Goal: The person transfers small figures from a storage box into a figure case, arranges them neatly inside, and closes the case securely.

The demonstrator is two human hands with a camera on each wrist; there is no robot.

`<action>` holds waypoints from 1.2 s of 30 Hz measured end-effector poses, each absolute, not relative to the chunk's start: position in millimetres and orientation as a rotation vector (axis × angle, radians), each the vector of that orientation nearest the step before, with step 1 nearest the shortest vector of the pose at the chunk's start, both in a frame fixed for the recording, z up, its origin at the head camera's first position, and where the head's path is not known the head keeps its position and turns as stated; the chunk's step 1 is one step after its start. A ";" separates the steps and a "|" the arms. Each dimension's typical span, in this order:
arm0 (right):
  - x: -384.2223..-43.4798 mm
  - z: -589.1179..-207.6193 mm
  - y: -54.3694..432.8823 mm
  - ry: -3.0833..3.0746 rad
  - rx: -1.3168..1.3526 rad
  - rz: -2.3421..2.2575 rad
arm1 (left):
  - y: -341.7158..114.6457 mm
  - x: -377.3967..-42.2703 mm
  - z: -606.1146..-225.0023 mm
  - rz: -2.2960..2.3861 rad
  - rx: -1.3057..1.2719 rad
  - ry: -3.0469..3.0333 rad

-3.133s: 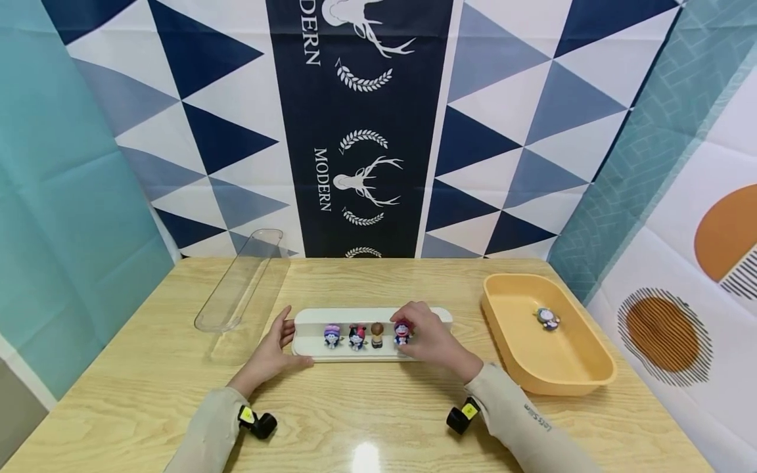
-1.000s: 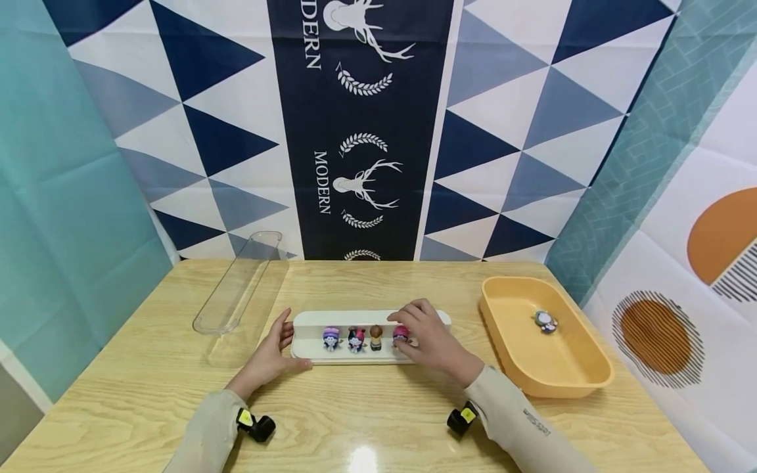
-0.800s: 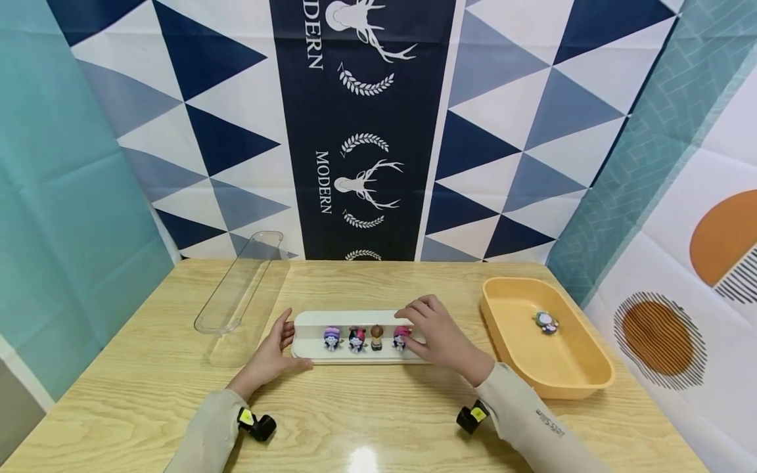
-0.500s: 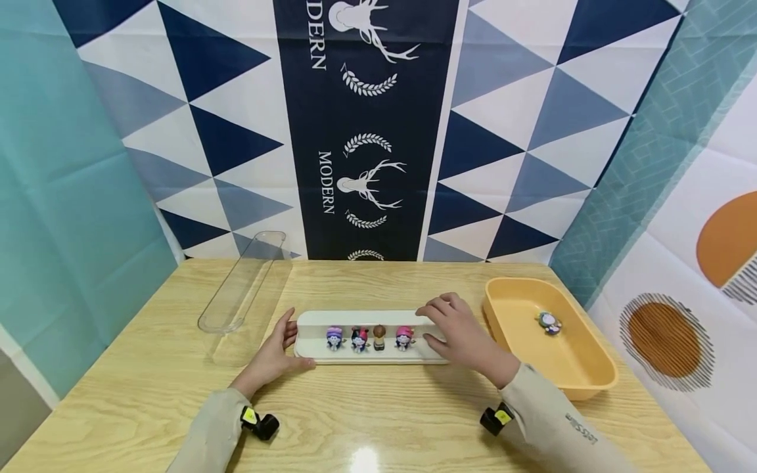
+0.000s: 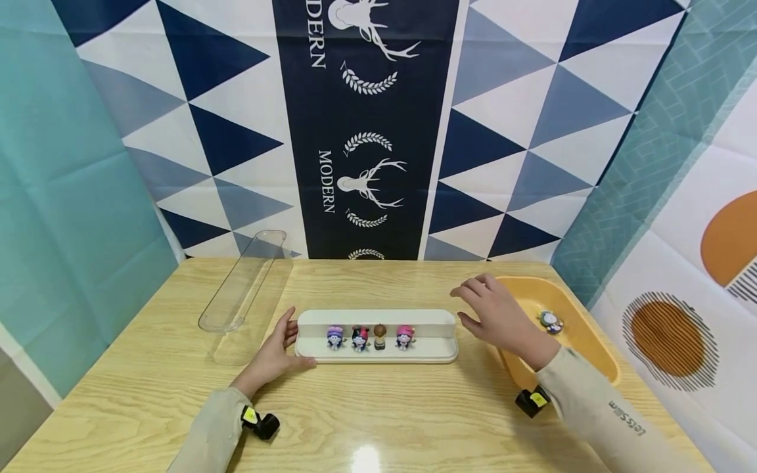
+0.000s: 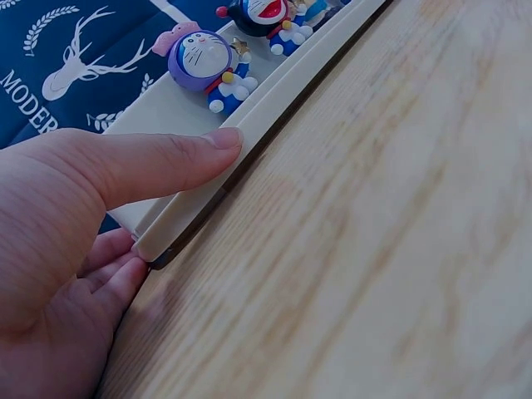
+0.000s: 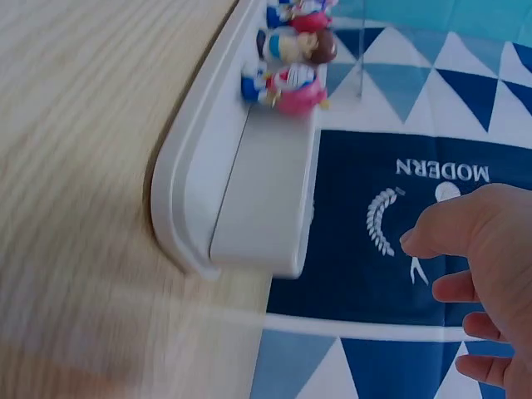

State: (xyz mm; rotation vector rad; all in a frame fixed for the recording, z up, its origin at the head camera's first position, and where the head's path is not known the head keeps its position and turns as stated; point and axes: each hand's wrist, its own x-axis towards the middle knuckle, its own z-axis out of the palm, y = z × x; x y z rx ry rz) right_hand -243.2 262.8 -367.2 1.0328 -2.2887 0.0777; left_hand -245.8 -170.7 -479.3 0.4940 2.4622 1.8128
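A white stepped display stand [image 5: 434,353] lies on the wooden table with several small figurines upright in a row on its lower step. From the left these include a purple-hatted Doraemon figurine [image 5: 334,338], a black-and-red-capped one [image 5: 360,339], a brown-haired boy [image 5: 380,336] and a pink-hatted figurine [image 5: 405,337]. My left hand [image 5: 274,353] grips the stand's left end, thumb along the front rim [image 6: 189,223], other fingers round the corner. With fingers loosely bent and nothing in them, my right hand [image 5: 501,316] hovers past the stand's right end, overlapping the tray's left side.
A yellow-orange tray [image 5: 582,336] at the right holds one figurine [image 5: 550,322] lying in it. At the back left stands a clear plastic cover [image 5: 245,299]. A patterned cloth [image 5: 367,131] hangs behind the table's far edge.
My right hand has let go of the pink-hatted figurine, which stays standing on the stand, and has moved right and back toward the tray. The left hand keeps its hold.
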 end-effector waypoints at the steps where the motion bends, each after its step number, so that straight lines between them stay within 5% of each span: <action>1: -243.7 -365.9 265.6 -2.288 1.034 0.064 | -170.4 -245.4 -479.3 1.808 0.493 2.463; 36: -274.6 -365.6 371.7 -2.839 0.519 -0.264 | -170.2 -244.7 -478.1 1.814 0.492 2.461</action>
